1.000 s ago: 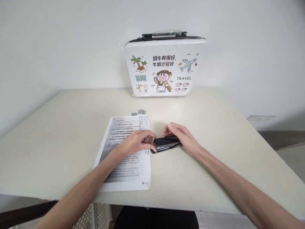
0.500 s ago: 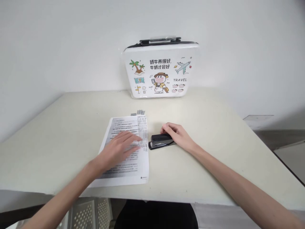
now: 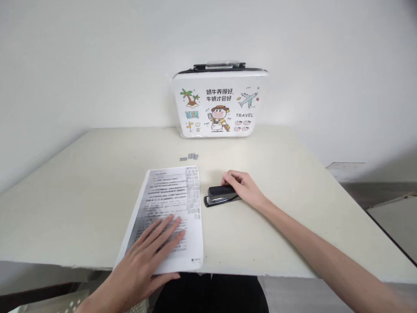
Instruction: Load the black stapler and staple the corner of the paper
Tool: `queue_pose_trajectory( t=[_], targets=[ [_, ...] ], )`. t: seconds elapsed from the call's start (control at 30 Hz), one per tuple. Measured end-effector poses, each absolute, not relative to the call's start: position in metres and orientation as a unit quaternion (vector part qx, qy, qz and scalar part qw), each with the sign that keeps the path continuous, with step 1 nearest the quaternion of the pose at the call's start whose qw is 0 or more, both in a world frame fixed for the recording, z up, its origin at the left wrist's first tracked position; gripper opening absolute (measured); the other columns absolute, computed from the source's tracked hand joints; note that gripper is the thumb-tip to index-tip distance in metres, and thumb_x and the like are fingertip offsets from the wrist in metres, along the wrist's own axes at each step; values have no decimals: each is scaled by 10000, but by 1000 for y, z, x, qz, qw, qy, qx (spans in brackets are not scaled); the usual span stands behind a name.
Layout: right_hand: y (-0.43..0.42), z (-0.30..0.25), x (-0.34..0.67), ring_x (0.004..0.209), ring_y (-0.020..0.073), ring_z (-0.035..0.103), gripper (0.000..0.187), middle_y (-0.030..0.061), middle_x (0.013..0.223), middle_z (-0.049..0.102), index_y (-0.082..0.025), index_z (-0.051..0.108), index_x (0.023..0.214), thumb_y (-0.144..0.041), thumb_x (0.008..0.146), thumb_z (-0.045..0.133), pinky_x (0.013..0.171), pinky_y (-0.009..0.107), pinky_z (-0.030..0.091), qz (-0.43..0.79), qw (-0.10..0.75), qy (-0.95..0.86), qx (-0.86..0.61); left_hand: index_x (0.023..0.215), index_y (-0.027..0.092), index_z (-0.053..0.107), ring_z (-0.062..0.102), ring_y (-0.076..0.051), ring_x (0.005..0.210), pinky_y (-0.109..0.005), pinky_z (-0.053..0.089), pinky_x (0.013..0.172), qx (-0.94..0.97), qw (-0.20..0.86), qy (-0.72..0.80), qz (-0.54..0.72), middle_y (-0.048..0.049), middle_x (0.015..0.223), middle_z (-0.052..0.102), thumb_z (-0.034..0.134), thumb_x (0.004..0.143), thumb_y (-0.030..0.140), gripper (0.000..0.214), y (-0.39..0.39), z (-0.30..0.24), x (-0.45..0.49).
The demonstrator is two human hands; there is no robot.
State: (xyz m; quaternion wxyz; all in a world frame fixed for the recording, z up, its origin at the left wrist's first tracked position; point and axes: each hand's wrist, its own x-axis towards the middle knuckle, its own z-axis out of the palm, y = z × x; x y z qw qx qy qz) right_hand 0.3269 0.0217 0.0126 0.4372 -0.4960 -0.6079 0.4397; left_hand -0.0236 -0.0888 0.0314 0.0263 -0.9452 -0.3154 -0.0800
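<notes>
Our right hand [image 3: 243, 188] loosely clasps the crosswise stapler [image 3: 219, 195], nose toward the paper [image 3: 169, 195] beneath our flat, empty left hand [image 3: 146, 256].

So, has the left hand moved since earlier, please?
Yes: left hand slid from the black stapler down the white printed paper sheet to its near edge.

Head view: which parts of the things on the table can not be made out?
stapler: rear end hidden under the right hand, head view.
printed sheet: text too small to read; near left corner covered by the left hand.
staple strips: too small to count.
</notes>
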Motion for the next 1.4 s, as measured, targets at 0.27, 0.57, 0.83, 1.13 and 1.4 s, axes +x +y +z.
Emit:
queue_pose_trajectory(
  t=[0.27, 0.57, 0.83, 1.13, 1.4],
  targets=[
    [15, 11, 326, 727, 181, 586, 523, 26, 748, 676, -219, 648, 692, -685, 927, 607, 711, 308, 452, 431, 468, -590, -497, 1674, 353, 299, 389, -308, 1547, -520, 409, 1239, -931, 15, -345, -117, -25, 1690, 383, 413, 941, -9, 825, -118, 26, -6],
    [1, 16, 331, 721, 182, 598, 501, 25, 741, 685, -218, 651, 680, -655, 924, 628, 723, 316, 459, 431, 462, -585, -508, 1670, 360, 302, 255, -344, 1598, -601, 381, 1236, -938, 20, -330, -105, -70, 1750, 235, 400, 897, -83, 895, -119, 21, 26],
    [-3, 19, 332, 727, 190, 636, 500, 30, 727, 697, -214, 656, 696, -658, 924, 617, 737, 319, 494, 422, 447, -603, -509, 1638, 384, 375, 227, -330, 1610, -579, 418, 1227, -925, -23, -360, -116, -11, 1752, 237, 458, 1026, 81, 688, -121, 21, 42],
    [0, 27, 341, 752, 177, 674, 375, 24, 804, 731, -214, 678, 883, -573, 970, 618, 737, 303, 516, 434, 405, -649, -476, 1469, 365, 616, 280, -268, 1600, -521, 335, 1294, -909, -132, -372, -134, 44, 1652, 454, 470, 1109, 432, 394, -69, 42, 46],
    [-6, 61, 322, 932, 203, 729, 317, 42, 994, 784, -241, 701, 1062, -502, 1045, 523, 703, 290, 534, 321, 325, -760, -463, 1705, 250, 155, 34, -325, 1632, -564, 142, 1333, -922, -140, -346, -97, -87, 1763, 183, 419, 1039, 707, 851, -20, 23, 81]
  ],
)
